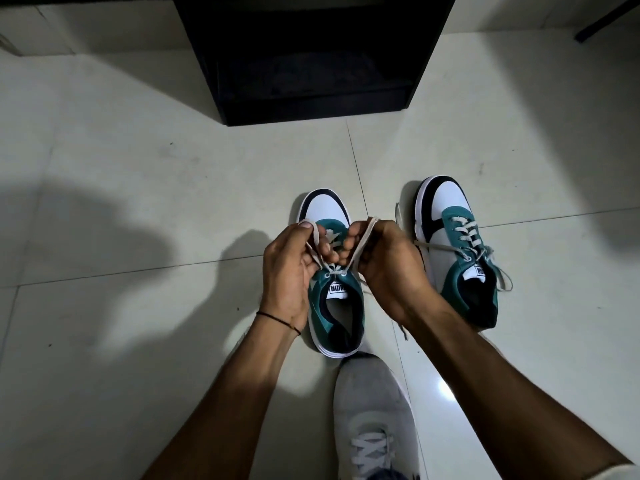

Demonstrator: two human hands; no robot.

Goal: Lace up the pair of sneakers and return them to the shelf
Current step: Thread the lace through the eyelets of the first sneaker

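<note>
Two white, teal and black sneakers stand on the tiled floor, toes pointing away from me. Over the left sneaker (337, 313) my left hand (287, 268) pinches one loop of its grey lace (313, 233). My right hand (388, 261) pinches the other lace end (363, 237), looped over its fingers. Both strands run down to the top eyelets near the tongue. The right sneaker (457, 251) sits apart to the right, laced, with loose lace ends trailing off both sides.
A black low shelf (311, 57) stands on the floor straight ahead beyond the sneakers. My own grey shoe (375, 417) is planted just behind the left sneaker's heel. A dark bar (609, 19) crosses the top right corner.
</note>
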